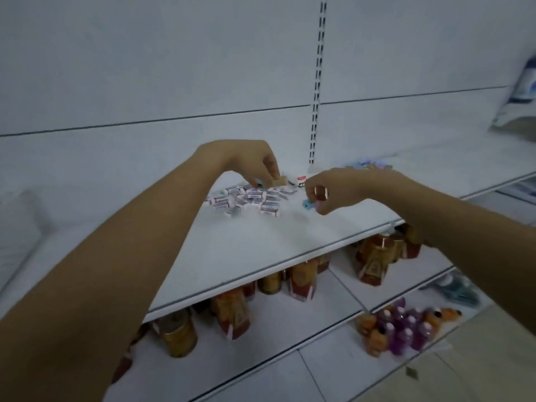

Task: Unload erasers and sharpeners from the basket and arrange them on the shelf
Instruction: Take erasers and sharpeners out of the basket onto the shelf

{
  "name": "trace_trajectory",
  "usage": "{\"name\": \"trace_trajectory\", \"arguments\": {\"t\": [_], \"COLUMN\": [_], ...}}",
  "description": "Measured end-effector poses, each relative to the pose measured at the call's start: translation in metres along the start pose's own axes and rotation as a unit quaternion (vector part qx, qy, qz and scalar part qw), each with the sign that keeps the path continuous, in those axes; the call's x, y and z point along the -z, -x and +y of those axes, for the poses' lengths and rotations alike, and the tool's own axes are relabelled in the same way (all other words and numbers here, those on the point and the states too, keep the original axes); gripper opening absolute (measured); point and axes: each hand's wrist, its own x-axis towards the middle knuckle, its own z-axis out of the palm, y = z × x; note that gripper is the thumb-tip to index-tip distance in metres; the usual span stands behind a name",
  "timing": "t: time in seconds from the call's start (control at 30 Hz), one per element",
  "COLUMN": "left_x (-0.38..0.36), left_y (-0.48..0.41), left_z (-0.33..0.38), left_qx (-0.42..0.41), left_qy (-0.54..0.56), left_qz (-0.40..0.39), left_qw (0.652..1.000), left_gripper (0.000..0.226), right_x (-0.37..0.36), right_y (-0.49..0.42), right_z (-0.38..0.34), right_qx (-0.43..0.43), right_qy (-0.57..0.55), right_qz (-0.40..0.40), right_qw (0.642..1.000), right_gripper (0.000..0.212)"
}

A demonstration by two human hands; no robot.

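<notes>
Two hands work at a heap of small erasers on a white shelf.

The left hand [255, 165] reaches in from the near left with its fingers pointing down and pinches a small tan block [280, 181] at the far edge of the heap of wrapped erasers [249, 200]. The heap lies loose on the shelf [261, 245], towards its far side. Just right of the heap, the right hand [333, 190] has its fingers curled round blue and pink pieces [309, 205], low over the shelf; they are too blurred to name. A white and red box [301, 180] sits farther back between the hands, and a colourful pile [367, 164] lies beyond the right hand. The shelf below carries gold tins [178, 335], with purple and orange bottles [406, 329] lower on the right.
</notes>
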Motion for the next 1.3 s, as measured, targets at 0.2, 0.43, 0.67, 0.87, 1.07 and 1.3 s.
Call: {"name": "trace_trajectory", "arguments": {"t": [0.2, 0.43, 0.67, 0.87, 1.07, 1.3], "left_x": [-0.041, -0.061, -0.051, -0.071, -0.087, -0.102], "left_y": [-0.078, -0.168, -0.262, -0.324, -0.348, -0.344], "left_z": [0.057, 0.079, 0.087, 0.106, 0.112, 0.111], "left_qx": [-0.045, -0.088, -0.097, -0.095, -0.072, -0.011], "left_qy": [0.01, -0.028, -0.034, -0.088, -0.085, 0.008], "left_qz": [-0.015, -0.018, -0.01, -0.035, -0.053, -0.009], "left_qw": [0.999, 0.996, 0.995, 0.991, 0.992, 1.0], "left_gripper": [0.003, 0.007, 0.022, 0.024, 0.027, 0.02], "right_x": [-0.005, 0.005, 0.038, 0.033, 0.028, 0.019], "right_y": [0.031, 0.03, -0.005, -0.036, -0.079, -0.111], "right_z": [0.103, 0.19, 0.258, 0.309, 0.352, 0.374], "right_qx": [-0.079, -0.122, -0.135, -0.117, -0.056, 0.057], "right_qy": [-0.036, -0.038, -0.01, -0.024, -0.036, -0.094], "right_qz": [0.011, 0.033, 0.06, 0.052, 0.057, 0.047], "right_qw": [0.996, 0.991, 0.989, 0.991, 0.996, 0.993], "right_gripper": [0.008, 0.009, 0.009, 0.008, 0.011, 0.015]}}
